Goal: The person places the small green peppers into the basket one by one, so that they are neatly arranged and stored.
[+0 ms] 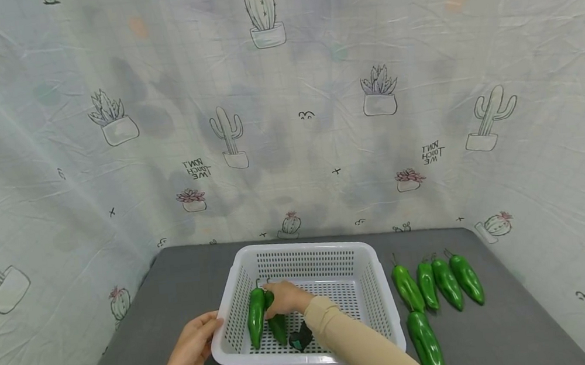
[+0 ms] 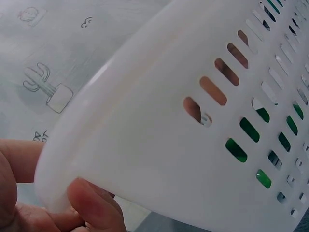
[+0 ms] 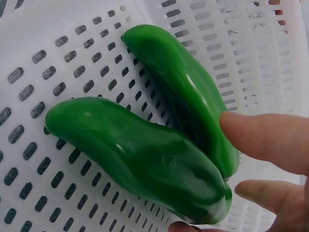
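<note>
Two long glossy green peppers lie side by side in the left part of a white plastic basket (image 1: 314,356). The left green pepper (image 1: 256,318) and the right green pepper (image 3: 140,154) have their tips towards me. My right hand (image 1: 285,298) reaches over the stem end of the right pepper. In the right wrist view its fingers are spread, fairly straight, around that end. One fingertip (image 3: 231,123) overlaps the left pepper; whether the others press is unclear. My left hand (image 1: 194,342) grips the basket's left rim, thumb (image 2: 91,198) on one side and fingers on the other.
Several more green peppers (image 1: 446,284) lie on the grey table (image 1: 191,286) right of the basket, one (image 1: 425,343) nearer to me. A dark wrist-worn device (image 1: 300,337) hangs inside the basket under my right arm. Patterned cloth (image 1: 278,148) surrounds the table.
</note>
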A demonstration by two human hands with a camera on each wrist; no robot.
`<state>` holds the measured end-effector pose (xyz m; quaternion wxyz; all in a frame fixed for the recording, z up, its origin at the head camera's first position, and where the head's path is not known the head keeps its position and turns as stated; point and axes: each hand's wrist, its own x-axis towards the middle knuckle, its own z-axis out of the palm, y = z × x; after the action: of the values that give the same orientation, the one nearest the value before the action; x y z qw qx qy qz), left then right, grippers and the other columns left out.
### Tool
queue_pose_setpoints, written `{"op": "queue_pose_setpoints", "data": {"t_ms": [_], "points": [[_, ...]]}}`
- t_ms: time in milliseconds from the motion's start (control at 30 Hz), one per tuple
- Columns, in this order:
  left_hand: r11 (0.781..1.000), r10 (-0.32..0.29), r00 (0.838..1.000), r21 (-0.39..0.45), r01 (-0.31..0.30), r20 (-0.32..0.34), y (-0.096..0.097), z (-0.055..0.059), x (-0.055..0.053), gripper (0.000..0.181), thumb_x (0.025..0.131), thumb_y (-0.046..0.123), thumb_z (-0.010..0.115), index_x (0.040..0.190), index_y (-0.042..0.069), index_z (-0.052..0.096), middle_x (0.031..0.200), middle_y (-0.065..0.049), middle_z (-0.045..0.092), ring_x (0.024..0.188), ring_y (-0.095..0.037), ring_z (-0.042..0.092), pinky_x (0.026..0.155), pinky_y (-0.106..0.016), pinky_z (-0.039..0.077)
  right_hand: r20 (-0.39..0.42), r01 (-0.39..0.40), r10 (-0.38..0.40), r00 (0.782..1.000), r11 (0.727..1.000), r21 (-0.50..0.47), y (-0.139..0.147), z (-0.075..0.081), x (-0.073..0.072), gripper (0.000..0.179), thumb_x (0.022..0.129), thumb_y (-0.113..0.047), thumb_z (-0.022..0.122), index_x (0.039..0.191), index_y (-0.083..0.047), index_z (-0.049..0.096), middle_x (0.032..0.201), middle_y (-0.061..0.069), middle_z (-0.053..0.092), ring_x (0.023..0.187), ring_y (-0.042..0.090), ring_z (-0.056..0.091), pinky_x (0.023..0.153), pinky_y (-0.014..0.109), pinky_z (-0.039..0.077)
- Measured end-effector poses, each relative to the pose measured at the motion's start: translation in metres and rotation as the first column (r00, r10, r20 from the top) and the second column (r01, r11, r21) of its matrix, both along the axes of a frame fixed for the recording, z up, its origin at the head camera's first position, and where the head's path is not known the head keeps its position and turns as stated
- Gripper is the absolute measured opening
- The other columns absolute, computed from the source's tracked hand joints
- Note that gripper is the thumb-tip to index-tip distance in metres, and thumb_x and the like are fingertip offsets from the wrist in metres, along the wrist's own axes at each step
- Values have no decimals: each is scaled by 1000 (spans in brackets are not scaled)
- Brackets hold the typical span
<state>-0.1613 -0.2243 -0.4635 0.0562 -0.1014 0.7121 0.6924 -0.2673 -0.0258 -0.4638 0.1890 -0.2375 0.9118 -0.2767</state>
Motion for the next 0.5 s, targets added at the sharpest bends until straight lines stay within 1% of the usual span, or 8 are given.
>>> {"op": "queue_pose_setpoints", "data": {"t_ms": [133,267,300,433,500], "points": [[1000,0,1000,4,0,1,0,1,0,48,96,11,47,131,-20,36,112,-21,63,96,-25,65,74,-38,54,-11,8,-8,1000,1000,-21,3,1,-1,70,73,-19,79,135,-5,51,117,10,64,98,20,61,92,40,48],[1000,0,1000,10,0,4,0,1,-1,48,96,11,47,131,-20,36,111,-20,63,95,-24,65,74,-38,54,-17,35,-36,999,998,-43,7,3,-3,74,73,-19,79,137,-3,47,126,13,60,105,23,59,94,41,46],[1000,0,1000,9,0,5,0,1,-1,49,96,11,47,132,-19,36,111,-20,63,95,-25,65,74,-38,54,-10,46,-46,999,998,-50,8,4,-4,73,73,-19,78,138,-3,47,127,13,59,105,23,60,92,40,48],[1000,8,1000,6,-8,11,0,0,-1,49,96,11,47,132,-19,36,112,-20,63,95,-25,65,74,-38,54,-15,75,-76,997,997,-35,14,8,-5,73,75,-22,77,139,-6,46,137,12,52,122,28,52,100,45,42],[1000,14,1000,4,-14,13,1,0,0,48,96,11,48,132,-19,36,112,-21,63,95,-25,65,74,-38,54,-11,88,-89,996,995,-47,19,11,-6,73,75,-23,77,139,-5,46,139,13,51,126,31,49,101,48,40]]}}
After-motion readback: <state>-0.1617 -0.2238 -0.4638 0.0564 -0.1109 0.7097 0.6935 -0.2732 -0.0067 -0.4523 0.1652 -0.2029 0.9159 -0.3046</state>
